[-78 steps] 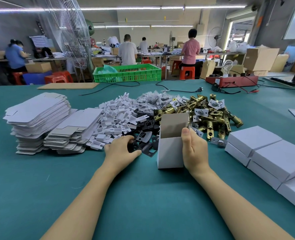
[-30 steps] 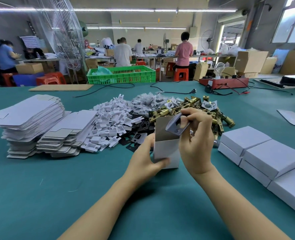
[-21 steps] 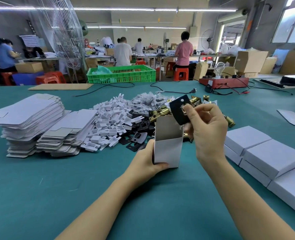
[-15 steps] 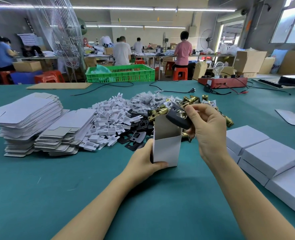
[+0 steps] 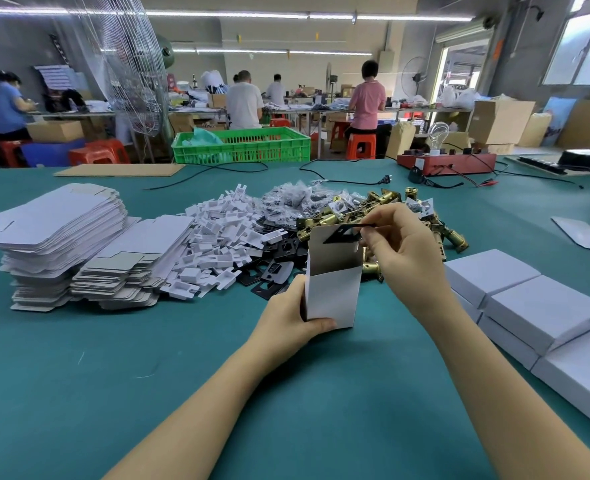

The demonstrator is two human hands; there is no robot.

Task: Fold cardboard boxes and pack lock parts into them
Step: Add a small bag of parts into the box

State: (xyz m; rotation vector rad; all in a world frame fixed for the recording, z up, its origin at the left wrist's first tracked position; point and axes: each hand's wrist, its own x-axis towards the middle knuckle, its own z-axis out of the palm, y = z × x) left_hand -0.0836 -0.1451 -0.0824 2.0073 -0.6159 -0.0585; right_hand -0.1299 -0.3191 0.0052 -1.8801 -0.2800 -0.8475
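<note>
One plate (image 5: 342, 234), black and flat, is now pinched in the right hand (image 5: 402, 251) at the mouth of the box (image 5: 333, 292), tilted level where half a second ago it was held higher and more upright. The left hand (image 5: 288, 318) stays clamped on the box's lower side, standing it on the table (image 5: 79, 393). By the look of it, the plate is about to drop in.

**Black plate held at the mouth of an open box**

On the green worktop (image 5: 79, 393) a white box (image 5: 333, 296) stands upright, top open. The left hand (image 5: 288, 322) grips its lower left side. The right hand (image 5: 404, 247) pinches a black plate (image 5: 343, 233) at the opening. Behind lie brass latches (image 5: 445, 233), white plastic pieces (image 5: 217, 237) and flat box blanks (image 5: 54, 230); closed boxes (image 5: 542, 310) sit right.
</note>
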